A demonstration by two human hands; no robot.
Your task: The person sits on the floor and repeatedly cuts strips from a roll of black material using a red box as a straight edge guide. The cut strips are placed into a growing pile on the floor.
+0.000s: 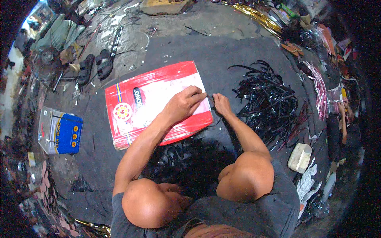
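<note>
A flat red-and-white board (151, 111), with a flower emblem and a shiny wrapped surface, lies tilted in front of me. My left hand (184, 104) rests over its right part, thumb and fingers pinched at the right edge. Just beyond that edge my right hand (222, 104) is closed in a pinch, close to the left fingertips. A thin black strip seems to run between the two pinches; it is hard to make out against the dark mat. To the right lies a tangled heap of glossy black strips (266, 97).
More black strips (186, 158) lie between my knees on the dark mat (91, 170). At left stand a blue-and-clear tin (61, 131) and a pair of black sandals (95, 66). A whitish block (299, 158) sits at right, near pink strands (317, 91). Golden strands (256, 16) lie far off.
</note>
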